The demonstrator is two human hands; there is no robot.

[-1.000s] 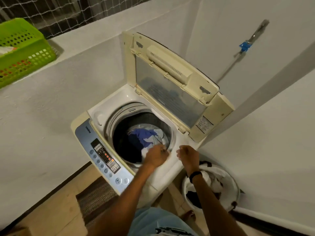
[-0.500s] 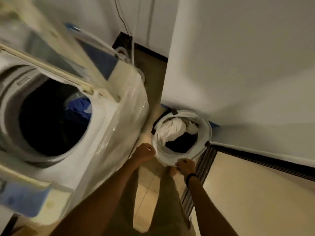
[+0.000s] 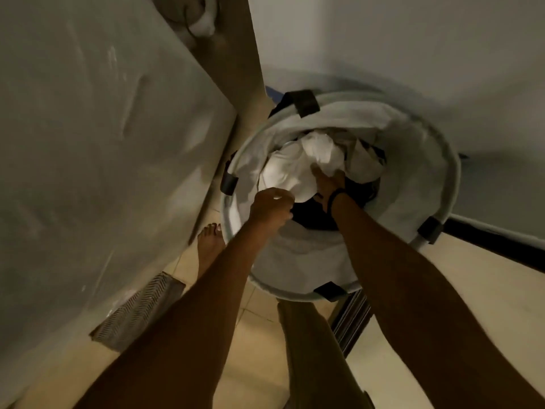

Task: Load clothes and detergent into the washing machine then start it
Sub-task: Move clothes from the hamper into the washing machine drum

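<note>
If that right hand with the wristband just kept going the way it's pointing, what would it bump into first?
The white garment lying on top in the laundry hamper. The right hand seems to be touching it, though its fingertips are hidden.

The basket (image 3: 418, 184) was white with black tabs (image 3: 306, 101). Its cloth (image 3: 298, 172) was white. The mat (image 3: 135, 317) at seven o'clock had grey zigzags.

Dim light: white wall (image 3: 383, 39), dark skirting (image 3: 501, 246) – beige tile floor (image 3: 256, 364), striped mat (image 3: 138, 314).
</note>
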